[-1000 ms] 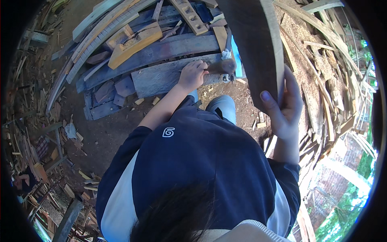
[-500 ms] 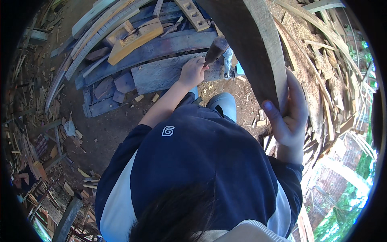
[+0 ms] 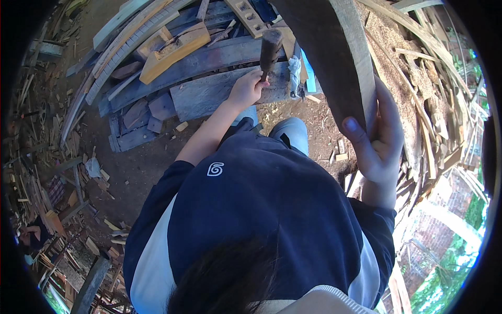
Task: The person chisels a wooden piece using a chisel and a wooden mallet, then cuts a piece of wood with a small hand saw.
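My left hand (image 3: 247,90) grips the slim handle of a dark wooden mallet (image 3: 271,44), whose head is raised upright over the grey boards (image 3: 204,89). My right hand (image 3: 376,146) holds a long, thick, dark plank (image 3: 337,57) by its near end, thumb on the face and fingers round the right edge; the plank rises beyond the top of the view. Beside the mallet a crumpled pale cloth or plastic bit (image 3: 294,70) lies by a light blue strip (image 3: 308,73). A yellow wooden block (image 3: 175,52) lies to the upper left.
Stacked curved planks (image 3: 120,47) and a notched block (image 3: 246,15) lie at the top. Long offcuts (image 3: 429,104) and sawdust fill the right. Scrap wood covers the dirt floor (image 3: 130,183) at left, where another person (image 3: 32,235) shows at the edge. My legs (image 3: 290,133) are below.
The mallet has swung from lying sideways to standing upright, head upward. My left hand has risen slightly. My right hand and the plank's near end have shifted slightly right.
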Tool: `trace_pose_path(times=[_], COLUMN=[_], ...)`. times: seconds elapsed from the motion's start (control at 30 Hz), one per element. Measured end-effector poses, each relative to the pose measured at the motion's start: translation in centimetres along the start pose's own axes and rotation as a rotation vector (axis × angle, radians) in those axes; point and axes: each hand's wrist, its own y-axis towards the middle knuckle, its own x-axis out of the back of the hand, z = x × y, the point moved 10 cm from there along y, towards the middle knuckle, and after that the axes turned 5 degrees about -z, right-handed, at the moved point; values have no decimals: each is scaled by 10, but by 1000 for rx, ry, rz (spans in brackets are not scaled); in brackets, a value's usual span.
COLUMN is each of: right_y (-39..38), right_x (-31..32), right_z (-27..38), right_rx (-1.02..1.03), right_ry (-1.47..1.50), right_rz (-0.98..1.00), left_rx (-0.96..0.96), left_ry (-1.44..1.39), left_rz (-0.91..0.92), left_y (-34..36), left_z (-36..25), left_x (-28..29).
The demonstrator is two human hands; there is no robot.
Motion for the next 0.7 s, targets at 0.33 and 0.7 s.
trace_pose_path(times=[0.33, 0.7], right_y=[-2, 5], right_x=[13, -21], right_z=[17, -16], right_rx=[128, -435], right_ry=[-49, -260], right_rz=[-51, 541], left_rx=[-69, -102], left_ry=[54, 109], left_rz=[20, -8], left_y=[0, 1], left_z=[-9, -9], left_x=[-3, -2])
